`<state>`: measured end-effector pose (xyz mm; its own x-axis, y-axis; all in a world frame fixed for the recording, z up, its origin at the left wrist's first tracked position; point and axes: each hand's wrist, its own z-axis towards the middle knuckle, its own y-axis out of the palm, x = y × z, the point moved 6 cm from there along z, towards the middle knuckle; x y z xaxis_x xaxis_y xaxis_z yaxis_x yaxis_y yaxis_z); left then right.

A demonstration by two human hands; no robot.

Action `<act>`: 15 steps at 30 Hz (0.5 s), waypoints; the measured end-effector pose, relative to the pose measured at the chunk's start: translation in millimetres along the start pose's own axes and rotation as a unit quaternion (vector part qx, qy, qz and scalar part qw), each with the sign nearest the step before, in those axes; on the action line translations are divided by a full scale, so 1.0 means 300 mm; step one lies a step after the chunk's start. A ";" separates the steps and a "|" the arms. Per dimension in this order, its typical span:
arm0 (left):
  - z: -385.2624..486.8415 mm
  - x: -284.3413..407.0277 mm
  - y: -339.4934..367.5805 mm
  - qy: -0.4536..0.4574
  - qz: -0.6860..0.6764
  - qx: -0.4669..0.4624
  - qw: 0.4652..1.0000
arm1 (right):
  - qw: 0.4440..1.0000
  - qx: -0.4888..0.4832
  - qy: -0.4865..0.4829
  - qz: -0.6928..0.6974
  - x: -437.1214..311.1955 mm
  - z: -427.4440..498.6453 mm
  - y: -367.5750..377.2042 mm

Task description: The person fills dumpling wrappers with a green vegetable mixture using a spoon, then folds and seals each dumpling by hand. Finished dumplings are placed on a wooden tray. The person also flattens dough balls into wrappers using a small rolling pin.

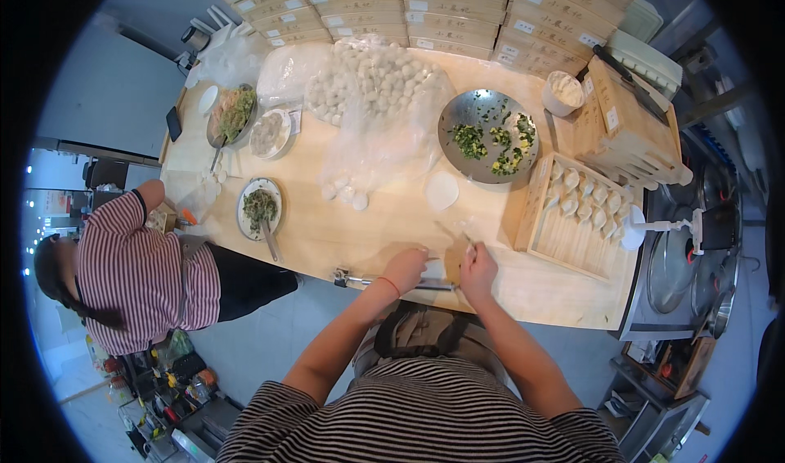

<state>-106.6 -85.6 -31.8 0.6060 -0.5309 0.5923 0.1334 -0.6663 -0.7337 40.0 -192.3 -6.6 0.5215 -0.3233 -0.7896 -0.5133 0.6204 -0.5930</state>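
Note:
My left hand (406, 269) is at the table's front edge with its fingers curled; whether they hold anything is unclear. My right hand (479, 271) is close beside it, closed around a thin tool (470, 239) whose far end is blurred. Between the hands a pale round dough wrapper (435, 270) shows in part. Below my left hand, a metal rod (362, 278) runs along the edge. Farther in lies another round white wrapper (441, 191). Behind it stands a wide steel bowl (484, 156) of chopped greens with yellow bits.
A wooden tray (567, 248) holds rows of dumplings (585, 199) at right. Dough balls (380, 76) fill a plastic bag at the back, before stacked wooden boxes (362, 9). A bowl of green filling (259, 208) with a spoon stands left. Another person (141, 266) is at the left end.

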 end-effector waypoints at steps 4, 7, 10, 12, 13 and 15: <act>0.039 0.003 -0.018 0.025 0.041 0.020 0.999 | 0.997 0.043 -0.066 -0.022 -0.013 0.125 0.057; 0.044 -0.022 -0.026 0.035 0.023 0.013 0.999 | 1.000 0.023 -0.005 -0.016 0.000 0.044 0.025; 0.014 -0.037 -0.024 -0.004 -0.009 0.049 0.999 | 1.000 0.007 0.027 0.004 0.007 -0.042 -0.014; -0.001 -0.008 -0.004 0.035 0.011 0.012 0.999 | 1.000 -0.001 0.019 -0.006 0.009 -0.023 -0.005; -0.004 0.005 0.000 0.053 0.019 -0.007 0.998 | 1.000 -0.009 0.008 -0.021 0.011 0.014 0.015; 0.016 0.008 -0.011 0.021 0.037 -0.006 0.999 | 0.999 -0.006 -0.014 -0.041 0.008 0.102 0.055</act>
<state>-101.9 -82.3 -29.6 0.5801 -0.6003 0.5506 0.0793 -0.6311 -0.7717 53.6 -161.1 -13.3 0.5810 -0.3515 -0.7341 -0.4767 0.5841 -0.6569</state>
